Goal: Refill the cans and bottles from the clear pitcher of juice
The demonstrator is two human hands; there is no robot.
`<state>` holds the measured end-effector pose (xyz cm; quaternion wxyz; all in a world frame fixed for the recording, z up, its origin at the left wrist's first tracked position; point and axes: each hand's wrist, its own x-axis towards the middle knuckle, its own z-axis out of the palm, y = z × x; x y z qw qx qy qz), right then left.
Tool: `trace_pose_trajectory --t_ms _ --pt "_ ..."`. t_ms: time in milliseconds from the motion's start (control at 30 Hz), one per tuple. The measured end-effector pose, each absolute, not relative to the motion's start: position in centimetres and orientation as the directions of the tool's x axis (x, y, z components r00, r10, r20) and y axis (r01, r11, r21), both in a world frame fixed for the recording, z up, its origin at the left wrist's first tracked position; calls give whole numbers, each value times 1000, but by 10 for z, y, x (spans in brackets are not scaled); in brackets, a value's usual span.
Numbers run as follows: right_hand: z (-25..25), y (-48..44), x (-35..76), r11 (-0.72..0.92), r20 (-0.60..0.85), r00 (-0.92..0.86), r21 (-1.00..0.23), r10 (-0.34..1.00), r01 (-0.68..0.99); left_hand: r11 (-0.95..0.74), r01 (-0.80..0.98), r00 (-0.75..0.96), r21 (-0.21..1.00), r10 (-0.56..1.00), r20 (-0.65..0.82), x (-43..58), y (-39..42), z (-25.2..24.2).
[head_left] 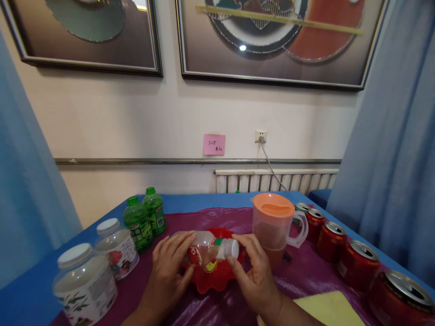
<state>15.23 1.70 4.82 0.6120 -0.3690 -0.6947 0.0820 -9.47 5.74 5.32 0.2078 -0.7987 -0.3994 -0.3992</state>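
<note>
A clear plastic bottle (204, 242) with a white cap (231, 249) is held on its side, the cap end pointing right. My left hand (173, 260) is closed around the bottle's body, covering its base end. At the other end, the thumb and index finger of my right hand (254, 267) are curled on either side of the cap. Below the bottle is a red scalloped dish (212, 283) with yellow markings, partly hidden by the bottle and hands. A clear pitcher (268, 226) with an orange lid and some liquid stands just behind my right hand.
Two white-lidded jars (84, 283) and two green bottles (137, 222) line the left side. Several drink cans (358, 262) run along the right edge. A yellow cloth (328, 308) lies at front right. Purple sheeting (190, 215) covers part of the blue table (231, 199).
</note>
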Motion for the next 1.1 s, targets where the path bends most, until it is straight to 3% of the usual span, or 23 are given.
trace_pose_trajectory --t_ms 1100 --pt "38 19 149 699 770 68 -609 634 375 -595 802 409 -44 496 766 -100 61 52"
